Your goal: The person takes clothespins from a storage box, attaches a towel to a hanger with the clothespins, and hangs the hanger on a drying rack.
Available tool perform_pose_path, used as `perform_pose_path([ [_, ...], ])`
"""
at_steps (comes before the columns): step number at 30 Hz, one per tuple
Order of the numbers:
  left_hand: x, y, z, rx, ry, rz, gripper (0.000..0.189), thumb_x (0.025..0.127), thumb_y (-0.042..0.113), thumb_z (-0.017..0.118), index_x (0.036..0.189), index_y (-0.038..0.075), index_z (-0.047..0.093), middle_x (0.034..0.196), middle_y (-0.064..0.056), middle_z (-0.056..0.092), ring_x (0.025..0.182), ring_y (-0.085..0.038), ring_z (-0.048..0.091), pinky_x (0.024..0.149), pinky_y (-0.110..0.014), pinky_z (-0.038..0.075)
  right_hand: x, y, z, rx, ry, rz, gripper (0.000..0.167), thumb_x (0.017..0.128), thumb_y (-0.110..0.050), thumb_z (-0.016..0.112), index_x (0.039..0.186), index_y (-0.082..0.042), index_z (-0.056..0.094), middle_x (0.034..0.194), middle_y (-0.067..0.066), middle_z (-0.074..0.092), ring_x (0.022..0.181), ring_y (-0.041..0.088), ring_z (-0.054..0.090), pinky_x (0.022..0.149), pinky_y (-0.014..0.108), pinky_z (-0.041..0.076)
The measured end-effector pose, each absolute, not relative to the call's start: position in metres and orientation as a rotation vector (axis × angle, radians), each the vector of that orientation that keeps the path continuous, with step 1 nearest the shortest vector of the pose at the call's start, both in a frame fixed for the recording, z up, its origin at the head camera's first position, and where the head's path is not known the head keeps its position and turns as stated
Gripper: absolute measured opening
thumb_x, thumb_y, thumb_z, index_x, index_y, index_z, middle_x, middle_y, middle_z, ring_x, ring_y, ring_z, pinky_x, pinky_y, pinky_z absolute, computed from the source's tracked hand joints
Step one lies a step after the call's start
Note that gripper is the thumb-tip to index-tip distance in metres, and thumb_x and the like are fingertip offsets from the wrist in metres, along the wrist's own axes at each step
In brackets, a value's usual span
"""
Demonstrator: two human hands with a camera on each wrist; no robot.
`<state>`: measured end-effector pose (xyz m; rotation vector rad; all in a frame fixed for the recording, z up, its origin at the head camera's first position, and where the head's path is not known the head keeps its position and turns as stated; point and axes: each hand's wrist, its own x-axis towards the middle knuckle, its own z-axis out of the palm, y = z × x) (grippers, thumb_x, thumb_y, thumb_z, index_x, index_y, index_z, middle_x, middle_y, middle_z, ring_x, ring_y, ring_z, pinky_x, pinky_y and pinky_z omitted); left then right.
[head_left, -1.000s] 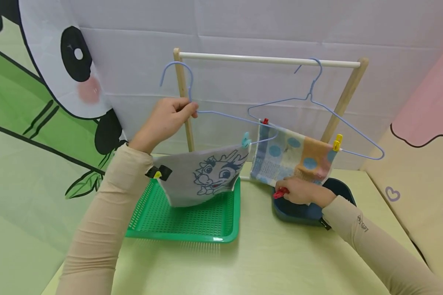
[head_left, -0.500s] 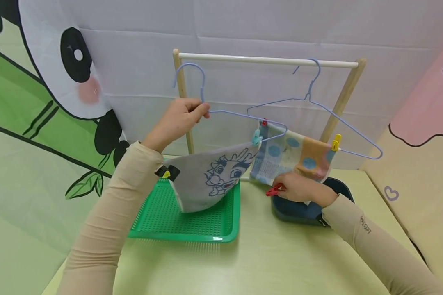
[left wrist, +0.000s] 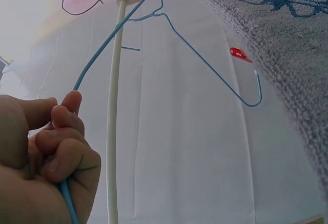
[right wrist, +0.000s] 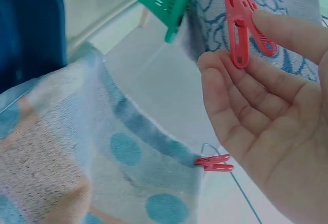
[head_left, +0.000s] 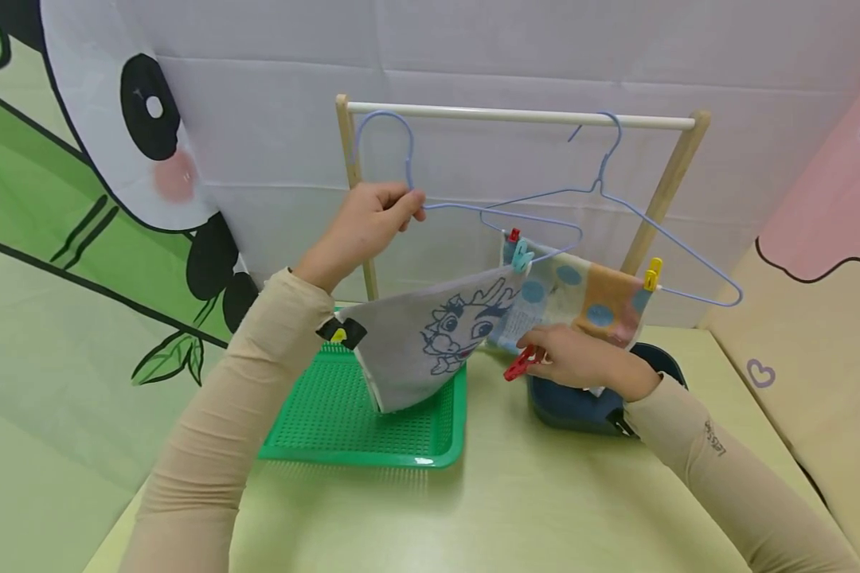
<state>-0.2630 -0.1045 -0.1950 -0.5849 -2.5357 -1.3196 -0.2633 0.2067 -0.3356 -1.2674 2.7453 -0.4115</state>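
My left hand (head_left: 373, 227) grips a blue wire hanger (head_left: 473, 208) near the base of its hook. From that hanger hangs a grey towel (head_left: 401, 342) with a dragon drawing, held at its right corner by a light-blue clothespin (head_left: 522, 256); its left corner is behind my wrist. My right hand (head_left: 580, 362) pinches a red clothespin (head_left: 523, 363) between thumb and fingers, in front of a dotted towel (head_left: 545, 298). That towel hangs from a second blue hanger (head_left: 688, 243) by a red clothespin (head_left: 514, 235) and a yellow clothespin (head_left: 653, 274).
A rack with a white bar (head_left: 473, 112) and wooden posts stands at the back. A green basket (head_left: 373, 460) sits on the table (head_left: 509, 501) below the grey towel. Below the dotted towel stands a dark blue bin (head_left: 566, 414).
My left hand has carried the hanger and grey towel to the right, so the towel overlaps the dotted one. My right hand has shifted slightly left with the red clothespin.
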Motion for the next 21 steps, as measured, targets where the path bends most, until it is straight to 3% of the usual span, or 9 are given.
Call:
perform_pose_path([
  [9, -0.266, -0.093, -0.198, -0.595, -2.534, -1.373, 0.035, 0.100, 0.036, 0.047, 0.087, 0.008, 0.064, 0.070, -0.007, 0.048, 0.048, -0.015, 0.027, 0.047, -0.026, 0.025, -0.254, 0.201, -0.324, -1.282, 2.735, -0.396, 0.029, 0.086, -0.012, 0.071, 0.113, -0.002, 0.064, 0.099, 0.002, 0.065, 0.085, 0.015, 0.061, 0.072, 0.028, 0.051],
  [21, -0.266, -0.078, -0.209, -0.554, -2.552, -1.440, 0.032, 0.100, 0.032, 0.048, 0.089, 0.007, 0.065, 0.074, -0.008, 0.051, 0.061, -0.018, 0.035, 0.053, -0.027, 0.028, -0.242, 0.187, -0.313, -1.441, 2.729, -0.488, 0.029, 0.084, -0.014, 0.073, 0.112, -0.008, 0.065, 0.098, -0.004, 0.064, 0.083, 0.009, 0.062, 0.072, 0.027, 0.051],
])
